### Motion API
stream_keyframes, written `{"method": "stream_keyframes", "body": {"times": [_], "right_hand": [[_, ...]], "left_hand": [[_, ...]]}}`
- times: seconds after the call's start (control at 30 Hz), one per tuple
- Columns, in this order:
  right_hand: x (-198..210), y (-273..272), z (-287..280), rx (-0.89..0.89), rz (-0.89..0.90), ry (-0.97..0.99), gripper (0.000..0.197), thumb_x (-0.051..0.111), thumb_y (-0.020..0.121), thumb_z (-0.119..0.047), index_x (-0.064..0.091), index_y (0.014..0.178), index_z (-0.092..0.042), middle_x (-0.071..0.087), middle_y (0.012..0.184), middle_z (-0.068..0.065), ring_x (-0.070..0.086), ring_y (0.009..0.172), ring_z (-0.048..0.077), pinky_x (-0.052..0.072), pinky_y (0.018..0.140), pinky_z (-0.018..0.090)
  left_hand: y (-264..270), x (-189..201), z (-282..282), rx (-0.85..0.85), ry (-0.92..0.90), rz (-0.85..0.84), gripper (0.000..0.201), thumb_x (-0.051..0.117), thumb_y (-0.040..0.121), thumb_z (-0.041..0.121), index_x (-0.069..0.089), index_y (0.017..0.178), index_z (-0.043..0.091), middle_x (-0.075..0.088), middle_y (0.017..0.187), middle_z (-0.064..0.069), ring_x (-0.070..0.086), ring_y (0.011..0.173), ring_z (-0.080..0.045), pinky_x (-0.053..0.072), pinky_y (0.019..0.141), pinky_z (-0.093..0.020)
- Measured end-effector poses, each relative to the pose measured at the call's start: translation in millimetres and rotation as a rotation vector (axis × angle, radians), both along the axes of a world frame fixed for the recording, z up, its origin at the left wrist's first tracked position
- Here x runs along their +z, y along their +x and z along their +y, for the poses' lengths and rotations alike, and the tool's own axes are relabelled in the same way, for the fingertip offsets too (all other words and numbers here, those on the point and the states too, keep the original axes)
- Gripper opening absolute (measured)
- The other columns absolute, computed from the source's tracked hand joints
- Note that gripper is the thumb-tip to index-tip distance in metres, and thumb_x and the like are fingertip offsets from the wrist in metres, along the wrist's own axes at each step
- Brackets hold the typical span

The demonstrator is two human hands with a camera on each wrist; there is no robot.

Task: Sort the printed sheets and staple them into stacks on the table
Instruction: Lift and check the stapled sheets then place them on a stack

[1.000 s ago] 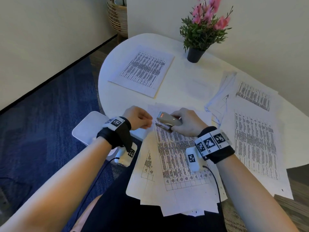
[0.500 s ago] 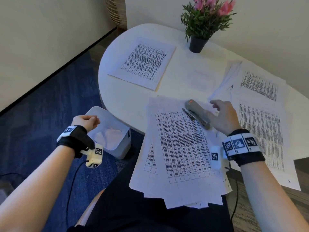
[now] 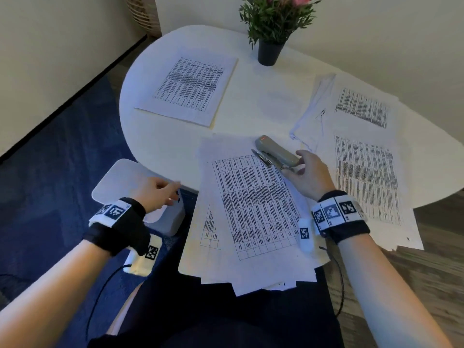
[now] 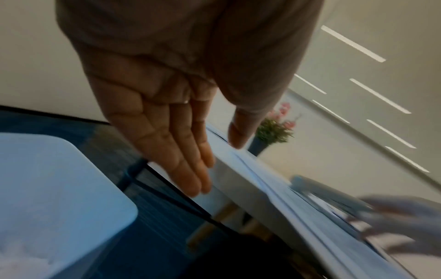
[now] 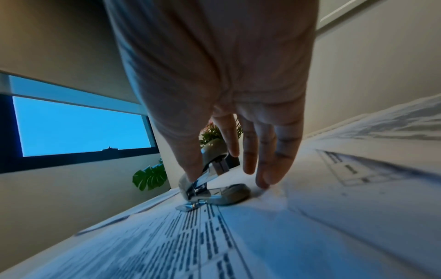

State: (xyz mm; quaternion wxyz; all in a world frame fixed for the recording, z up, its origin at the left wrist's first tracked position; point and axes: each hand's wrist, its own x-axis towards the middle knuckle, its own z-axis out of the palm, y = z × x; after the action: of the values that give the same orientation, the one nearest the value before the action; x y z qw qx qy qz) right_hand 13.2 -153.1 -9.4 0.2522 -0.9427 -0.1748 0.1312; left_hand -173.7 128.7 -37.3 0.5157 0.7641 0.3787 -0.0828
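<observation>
Stapler [image 3: 276,152], grey, lies on top corner of the near sheet pile [image 3: 253,204] at worktop [image 3: 160,146] centre, nose toward 10 o'clock. Right hand [image 3: 310,174] is at its rear end: in the wrist view thumb and index finger touch the stapler body [image 5: 214,181], other fingers straight, tips on paper; a loose hold, not a squeeze. Left hand [image 3: 157,193] is off the worktop edge at 8 o'clock, over a white bin [image 3: 118,182]; fingers [image 4: 176,143] straight, holding nothing.

Other paper: neat stack [image 3: 190,86] at 11 o'clock; loose sheets [image 3: 364,172] at 3 o'clock, overlapping. Potted plant [image 3: 271,28] at 12 o'clock.

Step, as judged: between staplings, stapler being set down or picked up; cannot tell which. Near pile looks fanned, unsquared. Next move prob. needs left hand back on the pile to square edges w/ right hand, then corner fed into the stapler mouth.
</observation>
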Motion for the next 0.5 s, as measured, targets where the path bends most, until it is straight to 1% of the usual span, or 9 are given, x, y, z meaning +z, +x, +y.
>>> {"method": "stream_keyframes", "body": {"times": [0.07,0.13,0.17,0.2,0.27,0.33,0.37,0.47,0.5], "right_hand": [[1.9,2.6,9.3,0.026,-0.019,-0.019,0.050,0.064,0.088,-0.032,0.049,0.129,-0.006,0.057,0.116,0.010,0.057,0.090,0.021,0.041,0.075,0.025],[4.5,5.1,14.9,0.046,-0.063,-0.057,0.033,0.062,0.090,-0.029,0.058,0.113,-0.005,0.060,0.100,0.010,0.058,0.087,0.024,0.040,0.071,0.024],[5.4,6.7,15.8,0.047,-0.076,-0.069,0.027,0.061,0.091,-0.027,0.060,0.107,-0.005,0.061,0.096,0.010,0.058,0.087,0.026,0.041,0.071,0.025],[5.1,8.6,14.7,0.033,-0.083,-0.071,0.024,0.060,0.091,-0.026,0.061,0.103,-0.005,0.061,0.093,0.011,0.059,0.086,0.027,0.042,0.070,0.026],[5.1,11.4,7.0,-0.034,-0.100,-0.051,0.022,0.060,0.091,-0.026,0.062,0.101,-0.006,0.061,0.089,0.011,0.056,0.079,0.026,0.040,0.067,0.026],[5.8,14.4,-7.5,-0.136,-0.122,-0.021,0.021,0.060,0.092,-0.026,0.062,0.100,-0.007,0.059,0.085,0.008,0.052,0.074,0.023,0.036,0.065,0.025],[6.8,15.9,-16.4,-0.199,-0.129,0.001,0.021,0.060,0.092,-0.026,0.062,0.101,-0.007,0.059,0.085,0.008,0.052,0.074,0.022,0.036,0.065,0.025],[7.9,23.7,-44.9,-0.413,-0.137,0.055,0.023,0.060,0.092,-0.025,0.062,0.105,-0.006,0.061,0.090,0.010,0.054,0.078,0.022,0.040,0.071,0.025],[7.1,27.3,-53.3,-0.470,-0.134,0.058,0.024,0.061,0.091,-0.025,0.063,0.104,-0.005,0.061,0.090,0.010,0.057,0.081,0.024,0.041,0.072,0.026]], "left_hand": [[2.6,-2.0,-19.9,-0.125,-0.067,0.088,0.039,0.055,0.092,0.043,0.063,0.089,0.004,0.070,0.090,-0.011,0.065,0.077,-0.021,0.049,0.070,-0.029],[6.3,-3.5,-34.8,-0.236,-0.056,0.111,0.042,0.061,0.086,0.049,0.061,0.077,0.008,0.066,0.076,-0.009,0.063,0.075,-0.026,0.052,0.079,-0.039],[8.1,-2.6,-40.6,-0.274,-0.023,0.101,0.044,0.064,0.082,0.053,0.059,0.071,0.011,0.065,0.071,-0.010,0.062,0.073,-0.027,0.052,0.080,-0.042],[10.1,-1.6,-45.1,-0.283,0.013,0.089,0.046,0.067,0.078,0.056,0.059,0.069,0.012,0.066,0.071,-0.010,0.064,0.074,-0.028,0.053,0.079,-0.043],[14.2,0.2,-49.9,-0.279,0.074,0.076,0.039,0.071,0.077,0.050,0.062,0.074,0.013,0.069,0.077,-0.006,0.067,0.077,-0.025,0.054,0.076,-0.038],[17.5,3.4,-53.3,-0.250,0.038,0.075,0.030,0.074,0.077,0.041,0.064,0.082,0.014,0.072,0.084,-0.002,0.068,0.079,-0.019,0.056,0.078,-0.035],[18.7,6.3,-55.3,-0.240,0.014,0.059,0.026,0.075,0.078,0.037,0.064,0.086,0.015,0.072,0.087,-0.001,0.069,0.080,-0.017,0.056,0.079,-0.034],[21.5,14.7,-57.2,-0.221,0.056,-0.035,0.020,0.070,0.085,0.026,0.061,0.100,0.016,0.069,0.091,0.000,0.067,0.080,-0.014,0.053,0.073,-0.026],[22.1,16.2,-55.5,-0.195,0.070,-0.073,0.020,0.068,0.086,0.023,0.061,0.104,0.016,0.069,0.092,-0.001,0.067,0.080,-0.016,0.053,0.073,-0.027]]}}
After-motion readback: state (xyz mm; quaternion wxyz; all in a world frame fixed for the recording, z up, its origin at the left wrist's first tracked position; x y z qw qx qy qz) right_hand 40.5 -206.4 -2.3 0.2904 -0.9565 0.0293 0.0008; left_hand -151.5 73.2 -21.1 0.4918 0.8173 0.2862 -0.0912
